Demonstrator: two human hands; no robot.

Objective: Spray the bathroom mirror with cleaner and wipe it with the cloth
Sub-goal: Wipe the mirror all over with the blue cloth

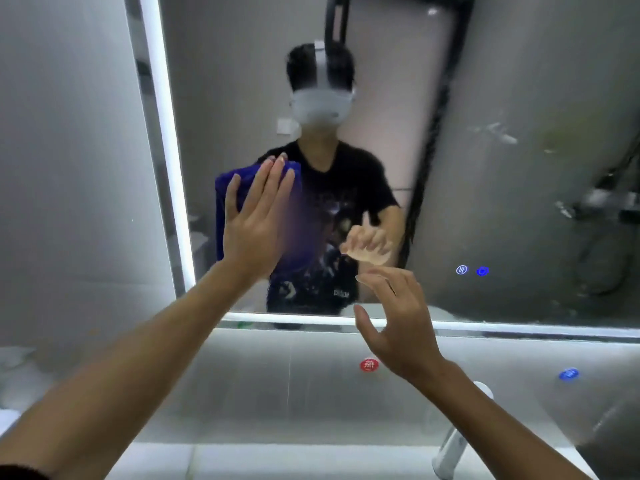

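The bathroom mirror [485, 98] fills the wall ahead, edged by a lit white strip. My left hand [254, 220] lies flat with straight fingers against a dark blue cloth [225, 188], pressing it onto the mirror's lower left part. The cloth's right side is blurred. My right hand [398, 323] hovers near the mirror's bottom edge with fingers loosely spread and nothing in it; its reflection shows just above. No spray bottle is in view. Faint smears mark the glass at upper right.
Two small lit touch icons [472, 270] glow on the mirror's lower right. Below the mirror, a red sticker [369, 364] and a blue sticker [568, 374] sit on the backsplash. A chrome faucet [453, 441] rises at bottom right. A person's reflection faces me.
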